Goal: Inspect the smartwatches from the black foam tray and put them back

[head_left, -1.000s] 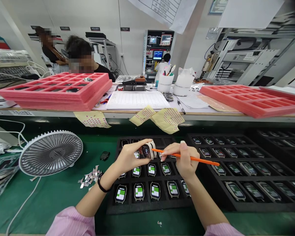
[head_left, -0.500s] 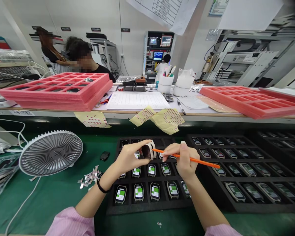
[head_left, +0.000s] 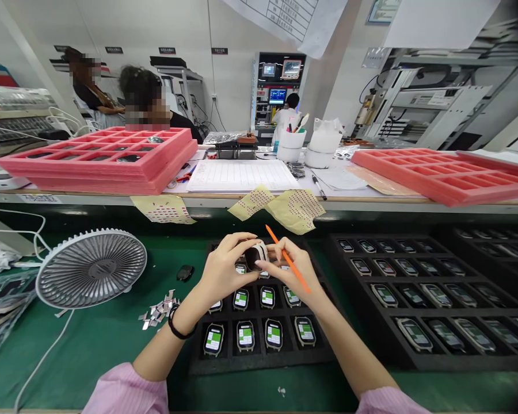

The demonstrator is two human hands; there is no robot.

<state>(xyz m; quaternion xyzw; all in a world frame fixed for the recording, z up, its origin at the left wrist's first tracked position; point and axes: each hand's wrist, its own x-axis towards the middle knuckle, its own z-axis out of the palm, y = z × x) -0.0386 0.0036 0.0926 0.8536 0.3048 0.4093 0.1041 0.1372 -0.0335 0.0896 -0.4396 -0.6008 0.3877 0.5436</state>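
Note:
A smartwatch body (head_left: 254,259) with a dark face and pale case is held up on edge over a black foam tray (head_left: 263,363). My left hand (head_left: 224,264) is closed around its left side, thumb below and fingers above. My right hand (head_left: 300,270) touches the right side of the case with thumb and fingertips. An orange pointed stick (head_left: 300,277) lies across that same hand, its tip pointing up and left, away from the watch. Several watches with lit green-and-white screens, such as this watch (head_left: 274,334), sit in the tray's compartments.
More watches fill a second black tray (head_left: 453,362) on the right. A grey fan (head_left: 90,267) and small metallic strips (head_left: 159,309) are at left. Pink foam trays (head_left: 155,178) and a paper form (head_left: 242,175) lie on the shelf. People sit or stand beyond.
My right hand has moved left onto the watch. The orange stick has swung from nearly level, with its tip at the case, to a steep slant pointing away.

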